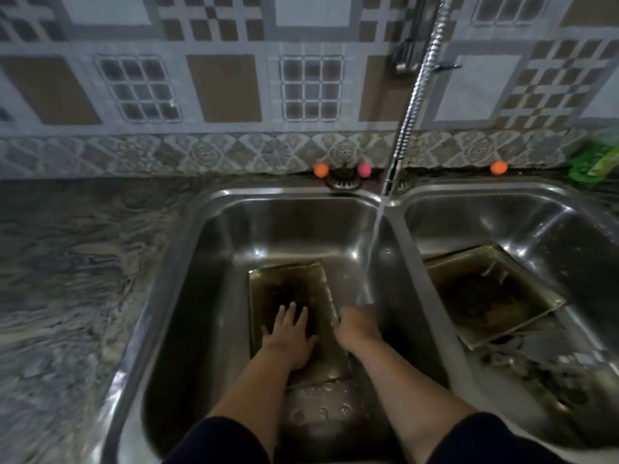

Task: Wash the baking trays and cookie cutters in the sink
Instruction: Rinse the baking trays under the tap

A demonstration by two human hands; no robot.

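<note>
A dirty rectangular baking tray [288,279] lies in the left basin of a steel double sink [207,262]. My left hand [292,333] rests flat on its dark inside, fingers spread. My right hand [356,324] grips the tray's right edge, under the stream of running water [370,262]. A second stained tray [482,296] lies tilted in the right basin. Under and in front of it sit several metal pieces [536,366], too blurred to name.
The flexible steel tap hose [415,95] hangs down over the divider between the basins. A marbled counter [67,279] spreads to the left. Small orange and pink balls [321,170] sit along the tiled wall. A green packet [596,159] lies at the back right.
</note>
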